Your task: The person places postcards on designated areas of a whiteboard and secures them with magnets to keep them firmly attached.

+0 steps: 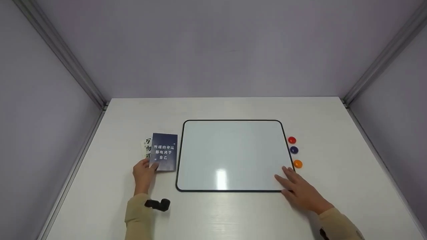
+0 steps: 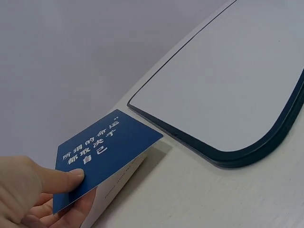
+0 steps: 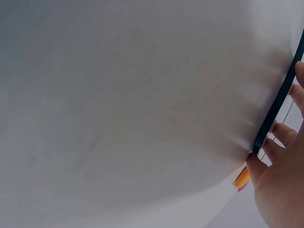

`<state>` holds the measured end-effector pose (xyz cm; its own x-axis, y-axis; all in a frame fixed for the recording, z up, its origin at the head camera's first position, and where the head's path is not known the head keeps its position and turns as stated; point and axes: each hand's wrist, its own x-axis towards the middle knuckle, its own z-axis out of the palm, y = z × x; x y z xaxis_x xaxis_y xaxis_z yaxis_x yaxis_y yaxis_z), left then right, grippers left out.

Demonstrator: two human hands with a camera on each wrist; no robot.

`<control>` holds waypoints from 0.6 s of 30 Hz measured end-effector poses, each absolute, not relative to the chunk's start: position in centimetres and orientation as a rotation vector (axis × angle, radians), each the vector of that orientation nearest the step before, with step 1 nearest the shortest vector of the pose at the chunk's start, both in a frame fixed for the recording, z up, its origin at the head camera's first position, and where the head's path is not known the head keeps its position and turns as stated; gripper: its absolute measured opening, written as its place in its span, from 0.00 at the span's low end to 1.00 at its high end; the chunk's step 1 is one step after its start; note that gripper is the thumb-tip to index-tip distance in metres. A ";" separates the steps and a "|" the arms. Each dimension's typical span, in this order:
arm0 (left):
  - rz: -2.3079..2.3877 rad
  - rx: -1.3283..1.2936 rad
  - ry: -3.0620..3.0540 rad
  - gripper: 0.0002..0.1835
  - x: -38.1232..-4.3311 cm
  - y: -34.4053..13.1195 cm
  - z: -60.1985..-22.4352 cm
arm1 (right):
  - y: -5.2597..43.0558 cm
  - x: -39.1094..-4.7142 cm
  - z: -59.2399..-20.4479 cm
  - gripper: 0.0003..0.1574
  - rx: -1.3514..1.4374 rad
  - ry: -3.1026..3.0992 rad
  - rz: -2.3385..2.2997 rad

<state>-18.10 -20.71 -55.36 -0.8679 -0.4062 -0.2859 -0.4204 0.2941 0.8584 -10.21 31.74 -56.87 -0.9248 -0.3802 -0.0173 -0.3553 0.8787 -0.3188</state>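
My left hand (image 1: 144,173) pinches a dark blue card (image 1: 164,146) with white Chinese lettering, thumb on its printed face. In the left wrist view the blue card (image 2: 107,152) is lifted and tilted above the table, fingers underneath. A paler card (image 1: 146,149) with black characters shows partly beneath it; the rest is hidden. Right of the cards lies a whiteboard (image 1: 233,153) with a black frame. My right hand (image 1: 302,191) rests spread over its near right corner, fingers straight. The right wrist view shows those fingertips along the black frame (image 3: 273,111).
Beside the whiteboard's right edge sit three round magnets: red (image 1: 292,140), dark blue (image 1: 294,150) and orange (image 1: 298,163). All lie on a white table (image 1: 213,216). Grey panels (image 1: 220,50) enclose it at the back and both sides.
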 end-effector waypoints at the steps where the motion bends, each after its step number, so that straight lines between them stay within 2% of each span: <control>1: 1.679 -0.800 2.520 0.25 -18.1 -20.6 -55.3 | 31.8 -10.2 -56.9 0.33 -0.571 2.959 -0.483; 18: 1.742 -0.751 2.529 0.23 -18.1 -19.1 -54.9 | 31.6 -10.5 -56.8 0.33 -0.557 2.956 -0.488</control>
<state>-18.13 -19.09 -54.95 -0.8870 -0.3906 -0.2463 -0.3693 0.2800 0.8861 -10.46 31.60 -56.77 -0.9290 -0.3686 -0.0325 -0.3386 0.8822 -0.3272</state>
